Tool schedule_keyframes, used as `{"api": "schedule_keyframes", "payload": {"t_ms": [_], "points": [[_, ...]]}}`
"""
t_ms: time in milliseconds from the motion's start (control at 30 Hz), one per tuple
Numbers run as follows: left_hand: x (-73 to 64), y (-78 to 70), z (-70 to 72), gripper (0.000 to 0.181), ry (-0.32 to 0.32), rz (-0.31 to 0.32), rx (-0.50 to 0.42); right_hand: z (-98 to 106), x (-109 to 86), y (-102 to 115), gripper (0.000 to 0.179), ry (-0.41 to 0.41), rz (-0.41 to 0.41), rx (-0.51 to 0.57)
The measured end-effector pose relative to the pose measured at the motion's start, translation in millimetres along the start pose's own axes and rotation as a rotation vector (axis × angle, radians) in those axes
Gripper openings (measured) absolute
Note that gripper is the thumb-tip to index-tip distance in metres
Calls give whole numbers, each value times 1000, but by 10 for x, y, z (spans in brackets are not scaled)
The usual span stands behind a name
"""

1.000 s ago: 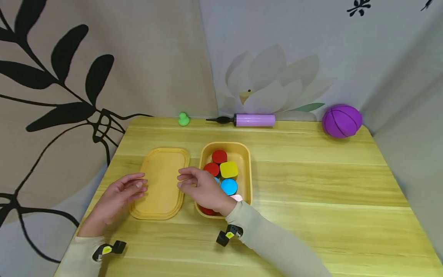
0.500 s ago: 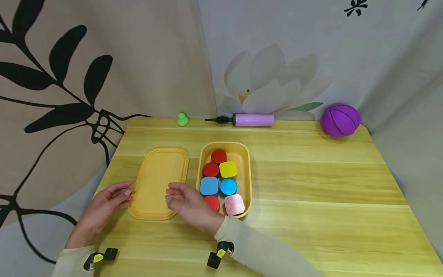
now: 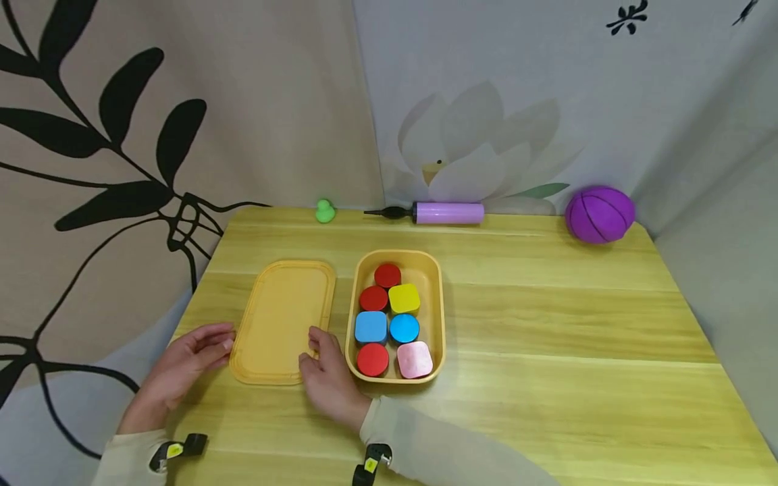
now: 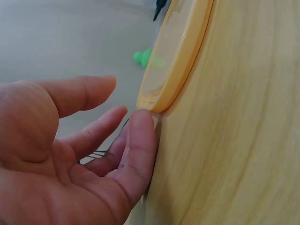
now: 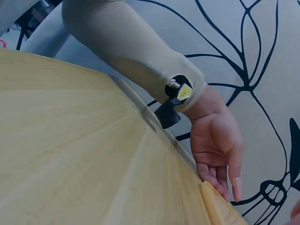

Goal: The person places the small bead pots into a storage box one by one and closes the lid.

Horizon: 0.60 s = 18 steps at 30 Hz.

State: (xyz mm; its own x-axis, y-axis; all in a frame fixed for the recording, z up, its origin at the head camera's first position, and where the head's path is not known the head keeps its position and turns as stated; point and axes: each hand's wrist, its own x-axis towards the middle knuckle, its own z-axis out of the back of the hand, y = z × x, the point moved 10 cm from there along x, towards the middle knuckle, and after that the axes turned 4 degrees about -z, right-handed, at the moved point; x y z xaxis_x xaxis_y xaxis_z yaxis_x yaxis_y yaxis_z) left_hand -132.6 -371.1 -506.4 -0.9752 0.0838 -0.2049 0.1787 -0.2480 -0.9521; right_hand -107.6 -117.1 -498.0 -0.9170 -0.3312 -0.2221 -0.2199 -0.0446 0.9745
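Observation:
A flat yellow-orange lid [image 3: 282, 317] lies on the table, left of a matching open box [image 3: 442, 317]. My left hand [image 3: 188, 364] is at the lid's left edge; in the left wrist view its fingertips [image 4: 140, 119] meet the lid's rim, while the thumb stays off it. At the lid's lower right edge is my right hand [image 3: 331, 381], thumb and fingers apart; whether it touches the lid is hard to tell. Inside the box sit red round pieces [image 3: 373, 360], a blue square [image 3: 371, 327], a blue round [image 3: 404, 329], a yellow square [image 3: 404, 298] and a pink square [image 3: 415, 360].
Along the table's back edge stand a small green figure [image 3: 325, 211], a purple hand pump [image 3: 450, 213] with a black nozzle, and a purple ball [image 3: 600, 214] at the right corner. Patterned curtains [image 3: 273, 101] hang behind the table [image 3: 577, 337].
Both hands have come down toward the near part of the lid, the left shifting outward. My right hand has moved off the box, uncovering the pieces. Lid and box stay put.

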Motion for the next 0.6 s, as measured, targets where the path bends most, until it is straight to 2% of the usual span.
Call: {"api": "schedule_keyframes", "payload": {"t_ms": [133, 300, 433, 600], "points": [[15, 59, 7, 61, -6, 41, 82, 26, -17, -35, 54, -51, 12, -9], [14, 72, 15, 61, -5, 55, 149, 35, -48, -21, 56, -79, 46, -1], [6, 78, 15, 62, -13, 53, 135, 43, -62, -4, 60, -90, 65, -14], [26, 79, 28, 58, -20, 47, 71, 44, -62, -12, 65, -79, 50, -30]]}}
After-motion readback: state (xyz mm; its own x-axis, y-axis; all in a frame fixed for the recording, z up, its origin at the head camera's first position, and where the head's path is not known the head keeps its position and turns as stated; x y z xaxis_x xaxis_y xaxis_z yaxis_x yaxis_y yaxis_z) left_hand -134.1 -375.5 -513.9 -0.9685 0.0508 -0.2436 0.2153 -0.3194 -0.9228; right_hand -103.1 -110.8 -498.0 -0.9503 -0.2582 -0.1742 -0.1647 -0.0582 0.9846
